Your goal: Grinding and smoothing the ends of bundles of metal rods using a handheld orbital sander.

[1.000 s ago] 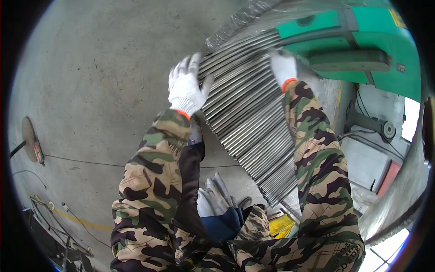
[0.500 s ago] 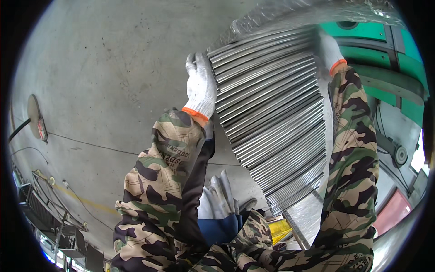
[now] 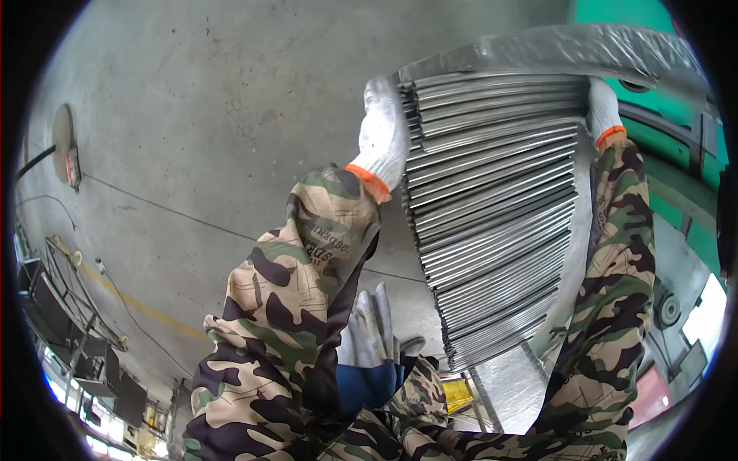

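A thick stack of thin, shiny metal rods [image 3: 492, 223] lies crosswise in front of me; whether they are hollow I cannot tell. My left hand [image 3: 382, 127], in a white knit glove with an orange cuff, is bent against the left ends of the far rods. At their right ends my right hand [image 3: 605, 107], gloved alike, closes around the upper rods, its fingertips partly hidden behind them. The far rods reach from one hand to the other. Clear plastic film [image 3: 584, 50] runs along the stack's far edge.
Green machinery [image 3: 657, 131] stands right of the stack. At my waist, spare gloves [image 3: 369, 330] stick out of a blue pouch [image 3: 369, 388]. A round disc-shaped base [image 3: 63, 146] and a cable [image 3: 169, 207] are on the concrete floor at left. Dark racks [image 3: 54, 315] stand farther off.
The stack and both hands now appear farther right in view. The far rods' left ends jut out unevenly beside my left hand, whose fingers are more bent than before.
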A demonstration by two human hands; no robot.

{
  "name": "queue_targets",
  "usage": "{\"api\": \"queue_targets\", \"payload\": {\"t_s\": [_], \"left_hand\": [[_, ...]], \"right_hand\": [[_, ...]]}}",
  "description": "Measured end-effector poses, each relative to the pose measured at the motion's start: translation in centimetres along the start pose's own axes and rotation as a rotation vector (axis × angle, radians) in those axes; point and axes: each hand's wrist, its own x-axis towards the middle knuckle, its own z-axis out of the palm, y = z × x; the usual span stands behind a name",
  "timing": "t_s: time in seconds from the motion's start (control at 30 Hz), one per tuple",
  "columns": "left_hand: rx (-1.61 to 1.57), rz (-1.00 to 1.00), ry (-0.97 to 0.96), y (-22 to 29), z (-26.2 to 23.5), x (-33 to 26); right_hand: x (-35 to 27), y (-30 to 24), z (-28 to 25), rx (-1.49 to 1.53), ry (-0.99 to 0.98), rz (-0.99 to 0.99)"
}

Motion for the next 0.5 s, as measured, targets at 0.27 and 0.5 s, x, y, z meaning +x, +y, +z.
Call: {"api": "queue_targets", "payload": {"t_s": [0.27, 0.5], "left_hand": [[0.343, 0.335, -0.071, -2.0, 3.8, 0.4], [0.291, 0.338, 0.179, 1.2, 4.9, -2.8]], "right_hand": [[0.4, -1.6, -4.4, -0.106, 0.098, -0.057], [0.2, 0.8, -4.7, 0.070, 0.040, -0.053]]}}
